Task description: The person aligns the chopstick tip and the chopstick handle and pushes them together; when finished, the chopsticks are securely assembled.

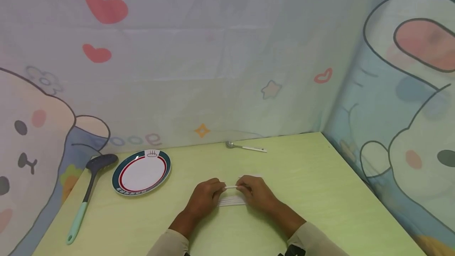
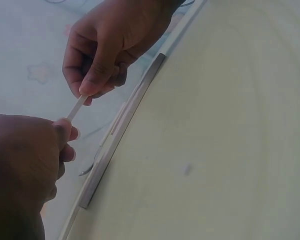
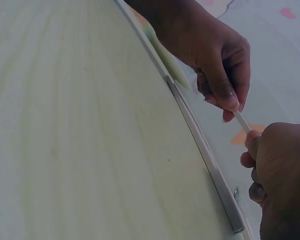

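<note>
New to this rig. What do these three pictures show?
No machine here: a person works bare-handed. One picture comes from a head-worn camera looking forward and down; the others from cameras on each wrist. The left hand and right hand pinch a thin white stick, held above a flat, pale, ribbed object; its material isn't clear. Also on the pale yellow-green table: a round white plate with a teal rim and red ring, a black ladle with a mint-green handle, and a metal spoon with a white handle.
</note>
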{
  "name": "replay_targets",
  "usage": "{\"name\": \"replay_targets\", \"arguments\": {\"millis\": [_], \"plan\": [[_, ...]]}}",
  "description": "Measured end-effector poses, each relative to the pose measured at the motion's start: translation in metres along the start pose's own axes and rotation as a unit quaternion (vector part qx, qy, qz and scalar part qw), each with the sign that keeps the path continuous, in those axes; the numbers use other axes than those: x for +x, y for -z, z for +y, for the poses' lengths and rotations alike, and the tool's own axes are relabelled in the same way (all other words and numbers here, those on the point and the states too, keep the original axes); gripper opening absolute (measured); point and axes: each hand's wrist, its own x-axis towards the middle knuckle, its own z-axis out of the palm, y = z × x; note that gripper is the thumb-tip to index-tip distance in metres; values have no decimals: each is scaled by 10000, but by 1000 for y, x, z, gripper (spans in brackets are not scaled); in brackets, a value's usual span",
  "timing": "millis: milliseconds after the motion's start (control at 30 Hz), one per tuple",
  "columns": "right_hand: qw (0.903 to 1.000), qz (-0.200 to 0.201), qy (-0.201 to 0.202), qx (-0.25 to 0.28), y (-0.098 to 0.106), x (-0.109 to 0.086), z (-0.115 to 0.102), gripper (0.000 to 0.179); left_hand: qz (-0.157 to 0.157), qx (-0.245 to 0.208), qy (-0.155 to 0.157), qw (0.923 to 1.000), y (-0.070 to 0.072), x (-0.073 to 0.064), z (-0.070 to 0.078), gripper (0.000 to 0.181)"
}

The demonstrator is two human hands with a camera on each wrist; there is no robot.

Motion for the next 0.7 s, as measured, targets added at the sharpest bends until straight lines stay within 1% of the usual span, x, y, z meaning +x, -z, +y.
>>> {"name": "replay_targets", "arguments": {"millis": [133, 200, 267, 333, 400, 533, 600, 700], "plan": [[9996, -107, 71, -246, 2, -1, 7, 4, -319, -141, 299, 9989, -1, -2, -1, 11], [9991, -111, 129, -385, 3, -1, 12, 5, -387, -130, 397, 9984, -1, -3, -2, 12], [9987, -77, 133, -484, 6, -2, 17, 7, -386, -80, 428, 9983, -2, -3, -3, 13], [9989, -58, 62, -470, 8, -3, 20, 8, -311, -1, 365, 9989, -2, -3, -5, 13], [9991, -105, -92, -408, 11, -3, 22, 7, -199, 57, 230, 9995, -3, -3, -7, 13], [9982, -362, -321, -352, 14, -5, 25, 5, -12, 151, -79, 9999, -4, -5, -11, 10], [9977, -470, -328, -367, 14, -6, 26, 5, 6, 190, -147, 9997, -5, -6, -12, 8], [9973, -546, -161, -463, 13, -8, 29, 5, -132, 240, -140, 9995, -4, -8, -13, 6]]}}
